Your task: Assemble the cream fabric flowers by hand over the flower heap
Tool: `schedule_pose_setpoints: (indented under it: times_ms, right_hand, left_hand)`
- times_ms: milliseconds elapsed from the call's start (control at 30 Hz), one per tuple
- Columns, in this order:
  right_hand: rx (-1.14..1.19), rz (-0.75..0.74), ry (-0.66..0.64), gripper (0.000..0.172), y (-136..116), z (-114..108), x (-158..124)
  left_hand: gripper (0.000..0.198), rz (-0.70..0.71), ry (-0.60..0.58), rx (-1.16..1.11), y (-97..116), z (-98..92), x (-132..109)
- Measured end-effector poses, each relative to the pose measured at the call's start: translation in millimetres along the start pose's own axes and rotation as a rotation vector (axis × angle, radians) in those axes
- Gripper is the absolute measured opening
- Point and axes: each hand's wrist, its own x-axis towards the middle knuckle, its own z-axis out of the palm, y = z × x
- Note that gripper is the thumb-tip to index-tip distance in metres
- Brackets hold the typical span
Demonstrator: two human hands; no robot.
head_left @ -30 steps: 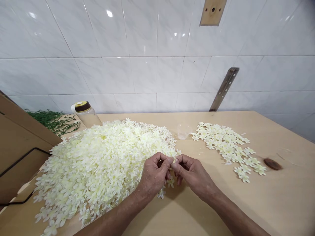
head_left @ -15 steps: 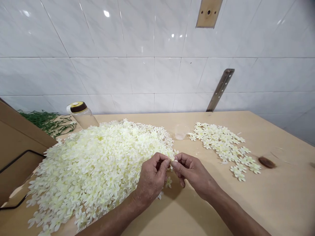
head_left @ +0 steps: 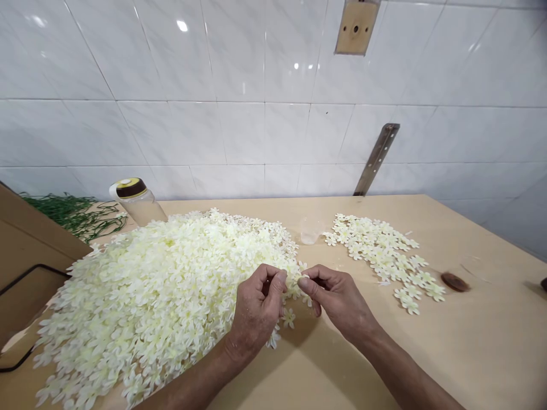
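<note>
A big heap of pale cream-yellow artificial flowers (head_left: 171, 285) covers the left half of the table. At its right edge is my left hand (head_left: 258, 307), closed, thumb pressed to the index finger; whatever lies in that pinch is too small to make out. Just to the right, my right hand (head_left: 335, 296) pinches a small artificial flower (head_left: 303, 275) between thumb and index finger, its petals partly covered by the fingertips. A narrow gap separates the two hands. One loose flower (head_left: 289, 318) rests on the table below them.
A flatter spread of flowers (head_left: 380, 247) lies to the right, near a small dark brown oval object (head_left: 455, 282). A clear cup (head_left: 310, 233) stands between the groups. Behind the heap are a bottle (head_left: 141, 205) and green stems (head_left: 72, 213); a cardboard box (head_left: 34, 245) borders the left.
My hands have drawn slightly apart, the left one moving left, and their fingertips no longer meet. The whole view has shifted a little.
</note>
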Motion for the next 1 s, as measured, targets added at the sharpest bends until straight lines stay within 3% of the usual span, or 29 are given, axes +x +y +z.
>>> schedule_pose_setpoints:
  times_ms: [300,500,700,1000]
  right_hand:
    - [-0.034,0.029,-0.146,0.045,-0.3,3.8,-3.2]
    - [-0.033,-0.009,-0.12,0.047,2.5,3.3,-0.9]
    - [0.01,0.016,-0.026,0.047,1.9,4.2,1.1]
    - [0.044,0.049,-0.052,0.047,3.2,4.9,2.9]
  left_hand:
    - [0.03,-0.091,0.009,-0.134,1.9,-0.3,4.5]
    - [0.033,-0.112,-0.036,-0.17,-1.1,-0.4,5.2]
    - [0.035,-0.139,-0.191,-0.153,-3.6,2.7,3.0]
    - [0.029,-0.123,-0.071,-0.108,-10.2,4.8,3.8]
